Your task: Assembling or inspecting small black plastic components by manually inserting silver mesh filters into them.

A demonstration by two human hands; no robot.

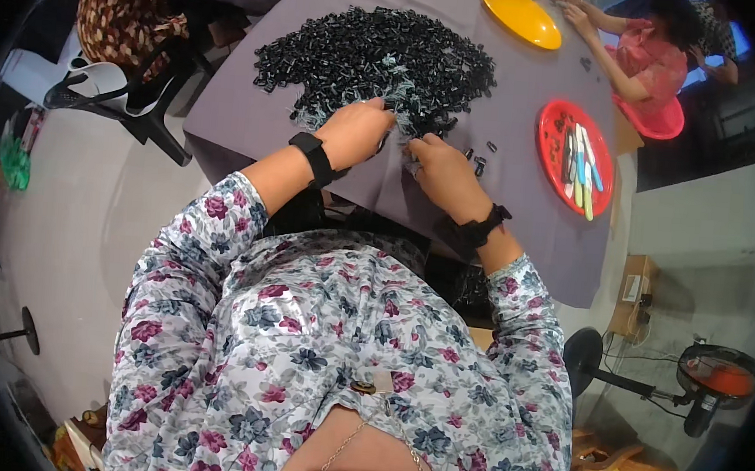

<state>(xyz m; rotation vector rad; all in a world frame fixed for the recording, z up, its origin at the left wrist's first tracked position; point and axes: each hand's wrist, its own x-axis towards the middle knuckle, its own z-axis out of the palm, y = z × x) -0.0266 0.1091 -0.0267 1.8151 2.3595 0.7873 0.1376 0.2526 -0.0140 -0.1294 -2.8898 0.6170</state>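
Observation:
A wide heap of small black tubular pieces (363,59) covers the far middle of the table. Thin pale-green scraps (393,79) lie over its near part. At the heap's near edge is my left hand (358,135), its fingers curled together and partly turned from view. My right hand (447,177) sits just to the right, with thumb and fingers pinched. What either hand holds is too small or hidden to make out. A few loose black pieces (479,164) lie beside my right hand.
A red plate (545,173) at the right holds pens or slim-handled tools (585,167) and a few black bits. A yellow plate (522,16) lies farther back. Two people sit at the far sides, one by a black chair (155,102). A fan (718,377) stands at lower right.

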